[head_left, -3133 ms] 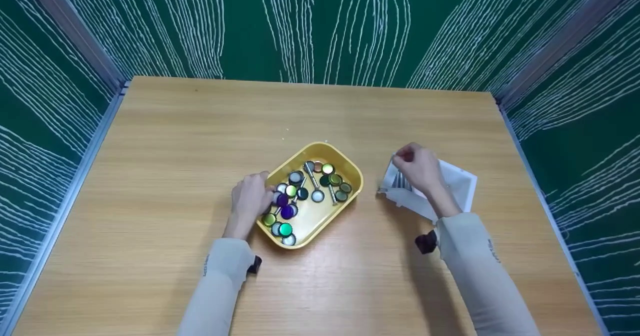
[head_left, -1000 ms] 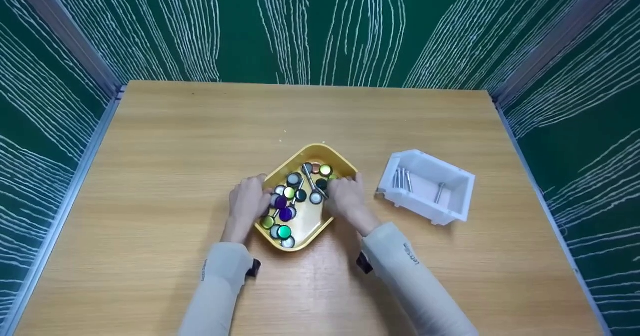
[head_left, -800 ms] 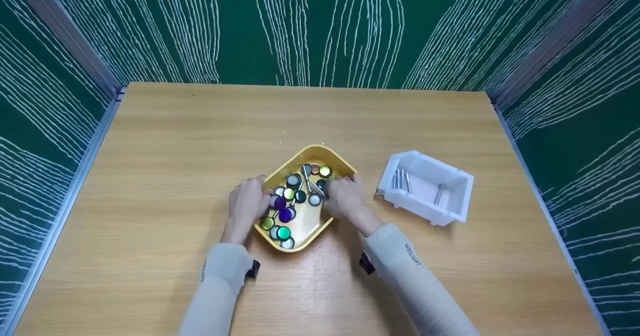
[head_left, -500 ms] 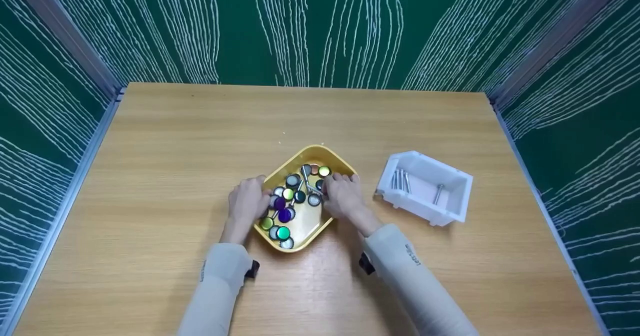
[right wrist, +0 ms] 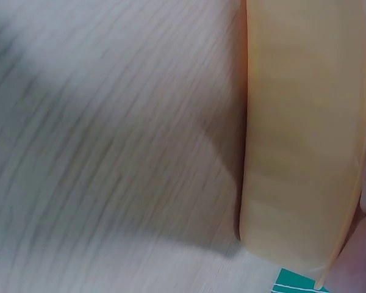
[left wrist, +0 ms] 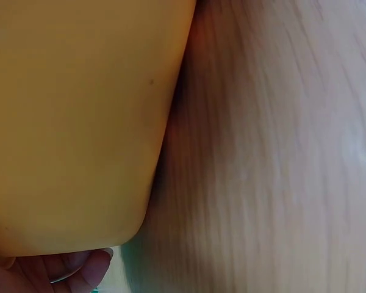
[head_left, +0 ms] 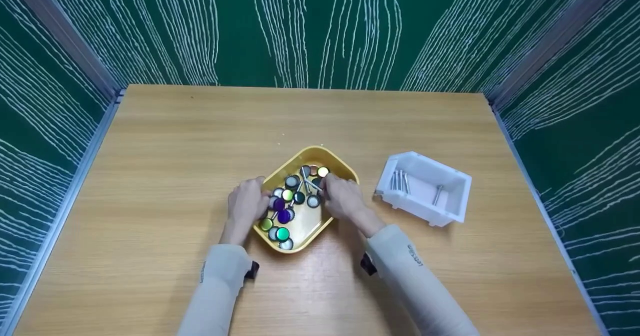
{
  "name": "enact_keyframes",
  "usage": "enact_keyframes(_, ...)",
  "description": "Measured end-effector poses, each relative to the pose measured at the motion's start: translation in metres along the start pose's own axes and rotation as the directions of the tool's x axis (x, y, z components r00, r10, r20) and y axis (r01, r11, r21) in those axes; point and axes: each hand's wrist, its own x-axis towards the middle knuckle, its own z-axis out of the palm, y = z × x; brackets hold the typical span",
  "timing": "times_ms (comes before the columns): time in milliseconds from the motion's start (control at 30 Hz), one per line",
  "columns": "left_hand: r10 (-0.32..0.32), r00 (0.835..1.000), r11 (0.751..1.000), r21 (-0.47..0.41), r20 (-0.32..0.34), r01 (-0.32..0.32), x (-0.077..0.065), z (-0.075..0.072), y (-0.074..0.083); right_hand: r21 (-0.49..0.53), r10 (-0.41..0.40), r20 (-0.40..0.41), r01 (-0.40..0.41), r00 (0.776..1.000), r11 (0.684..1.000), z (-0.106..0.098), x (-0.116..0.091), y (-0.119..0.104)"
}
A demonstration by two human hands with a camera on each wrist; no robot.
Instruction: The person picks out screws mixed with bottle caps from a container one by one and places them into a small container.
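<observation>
A yellow tray [head_left: 324, 224] holds several bottle caps [head_left: 283, 216] in purple, green, silver and other colours, with a few silver bolts [head_left: 302, 177] among them. My left hand [head_left: 245, 202] grips the tray's left rim; in the left wrist view its fingers [left wrist: 93, 271] curl at the tray's edge. Over the right side of the tray, my right hand [head_left: 343, 196] pinches a bolt [head_left: 314, 185], whose shank sticks out to the upper left across another bolt. The fingertips are hidden from the head view, and the right wrist view shows mostly the tray's outer wall [right wrist: 305, 134].
To the right stands a white bin [head_left: 458, 206] with several bolts lined up at its left end and one bolt [head_left: 438, 195] lying apart. Small white specks [head_left: 281, 139] lie on the wooden table [head_left: 175, 141] behind the tray. Green walls [head_left: 240, 41] enclose the table.
My right hand has left the white bin and come to the yellow tray, where the bolt by its fingers has swung up leftward. The left hand has stayed at the rim.
</observation>
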Motion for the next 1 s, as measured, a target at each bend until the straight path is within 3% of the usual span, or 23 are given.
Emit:
enact_keyframes(267,-0.012,1.0,1.0,-0.004,0.006,0.012,-0.001,-0.001,0.001,0.171,-0.047,-0.053,0.055,0.997,0.984,-0.003,-0.002,0.003)
enact_keyframes(700,-0.009,1.0,1.0,0.013,0.003,0.009,0.0,-0.001,0.002,0.324,-0.096,-0.194,0.157,0.976,0.933,-0.007,-0.003,0.011)
enact_keyframes(1000,0.005,1.0,1.0,0.015,-0.016,-0.004,-0.001,-0.001,0.002,0.415,-0.063,-0.175,0.131,0.983,0.901,-0.021,-0.002,0.015)
